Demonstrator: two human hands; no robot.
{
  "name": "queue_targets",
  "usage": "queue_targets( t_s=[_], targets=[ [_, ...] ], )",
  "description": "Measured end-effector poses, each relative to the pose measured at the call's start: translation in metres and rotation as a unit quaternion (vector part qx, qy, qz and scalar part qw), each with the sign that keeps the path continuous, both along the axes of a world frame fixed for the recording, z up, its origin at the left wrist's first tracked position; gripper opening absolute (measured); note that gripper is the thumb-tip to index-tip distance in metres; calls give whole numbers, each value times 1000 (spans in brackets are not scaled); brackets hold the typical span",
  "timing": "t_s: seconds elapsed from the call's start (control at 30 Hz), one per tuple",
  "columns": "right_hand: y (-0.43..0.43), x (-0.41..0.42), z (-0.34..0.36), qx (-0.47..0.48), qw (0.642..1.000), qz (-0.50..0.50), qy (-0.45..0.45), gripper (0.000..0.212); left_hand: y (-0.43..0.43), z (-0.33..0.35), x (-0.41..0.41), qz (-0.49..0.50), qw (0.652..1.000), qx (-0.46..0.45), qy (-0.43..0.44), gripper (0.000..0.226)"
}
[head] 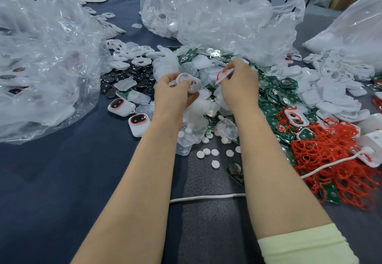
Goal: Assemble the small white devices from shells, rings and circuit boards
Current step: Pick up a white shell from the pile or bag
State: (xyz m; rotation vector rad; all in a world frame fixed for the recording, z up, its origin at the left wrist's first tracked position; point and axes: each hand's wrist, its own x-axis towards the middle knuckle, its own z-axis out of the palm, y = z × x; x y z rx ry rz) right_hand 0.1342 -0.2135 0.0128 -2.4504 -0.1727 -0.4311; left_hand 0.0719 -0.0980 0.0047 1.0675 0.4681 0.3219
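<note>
From where I stand, the person's left hand (173,92) has its fingers curled round a white shell (191,81), holding it up over the middle of the heap with its oval openings facing up and toward the other hand. Just to the right of the white shell, close but not touching it, the right hand (239,84) pinches a ringed frame (224,75), a thin white piece with a red ring along its edge, between thumb and fingertips. That piece is tilted, its long axis running from upper right down toward the shell. So the part to be fitted lies to the shell's right. I'd judge the right hand is the one to carry it across, while the left only steadies the shell and perhaps turns the opening to meet it. Whether the ring is fully seated on its frame I cannot tell. Further right of the shell lie green circuit boards (275,98), and beyond them, nearer the person, a tangle of loose red rings (330,160). Left of the shell and a little nearer, two finished devices (122,105) sit on the dark table (62,181), beside a big clear plastic bag (41,67). Nearer still, below the shell, white discs (206,151) are scattered and a white cable (206,197) crosses between the forearms.
</note>
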Motion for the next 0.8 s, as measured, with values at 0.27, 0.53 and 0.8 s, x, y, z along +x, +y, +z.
queue_targets(
  t_s=[0.27,0.53,0.8],
  targets=[
    [-19,-1,12,-87,984,88,130,41,-13,-3,-8,-34,993,112,-11,26],
    [-33,-26,-7,388,909,90,118,11,-20,-11,-16,-43,984,160,-58,16],
    [-24,-37,-21,540,822,83,159,10,-22,-11,-14,-65,971,218,-76,17]
  ],
)
